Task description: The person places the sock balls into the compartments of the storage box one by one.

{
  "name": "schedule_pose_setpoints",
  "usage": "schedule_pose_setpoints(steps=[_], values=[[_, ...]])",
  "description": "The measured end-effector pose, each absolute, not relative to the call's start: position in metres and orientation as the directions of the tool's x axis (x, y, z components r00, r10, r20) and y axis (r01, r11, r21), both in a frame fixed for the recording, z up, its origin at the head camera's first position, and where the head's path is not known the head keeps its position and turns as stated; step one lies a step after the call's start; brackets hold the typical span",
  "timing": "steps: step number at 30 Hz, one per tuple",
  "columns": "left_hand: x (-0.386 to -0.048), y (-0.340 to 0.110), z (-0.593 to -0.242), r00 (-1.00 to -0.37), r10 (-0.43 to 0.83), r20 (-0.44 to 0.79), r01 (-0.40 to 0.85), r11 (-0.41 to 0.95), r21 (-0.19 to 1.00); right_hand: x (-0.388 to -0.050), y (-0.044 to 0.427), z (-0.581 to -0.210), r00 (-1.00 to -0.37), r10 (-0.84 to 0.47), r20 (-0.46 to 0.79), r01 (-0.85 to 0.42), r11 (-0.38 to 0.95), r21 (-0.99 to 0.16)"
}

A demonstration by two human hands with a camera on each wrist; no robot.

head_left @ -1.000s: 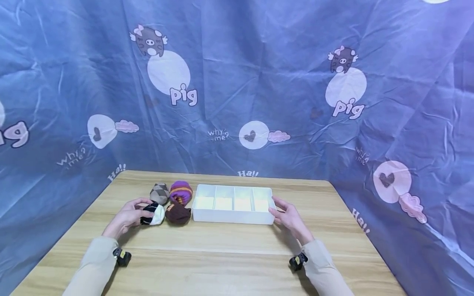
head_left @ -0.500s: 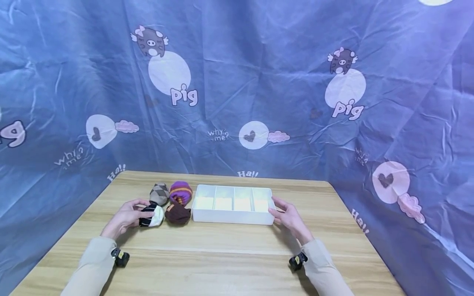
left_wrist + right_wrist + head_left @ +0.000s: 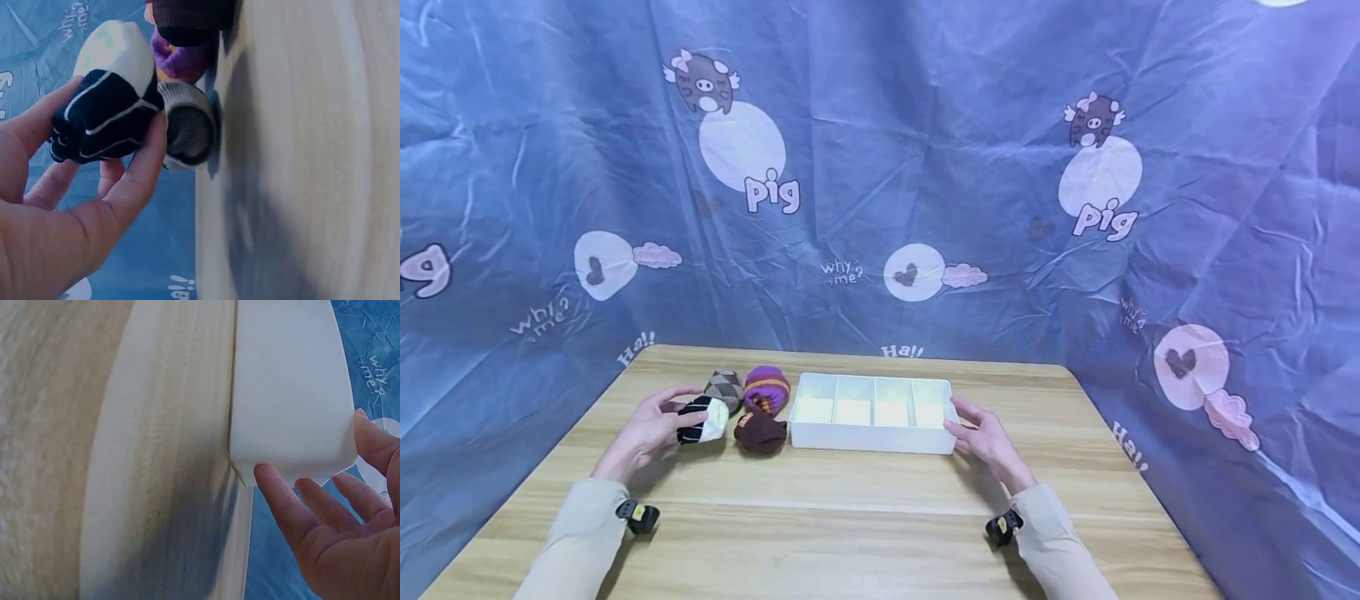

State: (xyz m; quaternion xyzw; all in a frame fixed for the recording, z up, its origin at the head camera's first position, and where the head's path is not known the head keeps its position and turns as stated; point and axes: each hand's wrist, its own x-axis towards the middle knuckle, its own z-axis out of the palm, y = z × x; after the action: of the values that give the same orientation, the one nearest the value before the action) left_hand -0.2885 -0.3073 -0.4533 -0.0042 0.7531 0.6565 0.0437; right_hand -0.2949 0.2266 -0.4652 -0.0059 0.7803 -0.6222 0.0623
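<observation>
Left hand [image 3: 646,428], frame left: clamped on black-and-white sock [image 3: 115,94]
Right hand [image 3: 992,447], centre-right: fingers apart, touching white tray [image 3: 872,438]

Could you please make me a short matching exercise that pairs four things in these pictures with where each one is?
Things:
1. black-and-white sock ball
2. gray argyle sock ball
3. dark brown sock ball
4. white four-compartment box

Places, as the head view shows them:
A. on the table, just in front of the purple striped sock ball
B. touched at one end by the right hand
C. held by the left hand
D. just left of the purple striped sock ball

Pairs: 1-C, 2-D, 3-A, 4-B
</observation>
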Motion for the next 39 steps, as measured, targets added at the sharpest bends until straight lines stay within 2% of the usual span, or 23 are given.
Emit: schedule_pose_setpoints(steps=[13, 23, 35, 39], values=[[-0.291, -0.286, -0.434, -0.999, -0.001, 0.038, 0.037, 0.144, 0.989, -0.294, 0.226, -0.465, -0.992, -0.085, -0.090, 0.069, 0.221, -0.973], [-0.297, -0.265, -0.429, -0.989, 0.069, 0.130, 0.139, 0.137, 0.981, -0.295, 0.227, -0.462, -0.993, -0.084, -0.087, 0.067, 0.224, -0.972], [-0.305, -0.236, -0.421, -0.993, 0.074, 0.086, 0.098, 0.182, 0.978, -0.296, 0.228, -0.463, -0.992, -0.084, -0.090, 0.069, 0.235, -0.970], [-0.309, -0.222, -0.421, -0.989, 0.076, 0.127, 0.137, 0.142, 0.980, -0.296, 0.228, -0.464, -0.992, -0.082, -0.091, 0.069, 0.238, -0.969]])
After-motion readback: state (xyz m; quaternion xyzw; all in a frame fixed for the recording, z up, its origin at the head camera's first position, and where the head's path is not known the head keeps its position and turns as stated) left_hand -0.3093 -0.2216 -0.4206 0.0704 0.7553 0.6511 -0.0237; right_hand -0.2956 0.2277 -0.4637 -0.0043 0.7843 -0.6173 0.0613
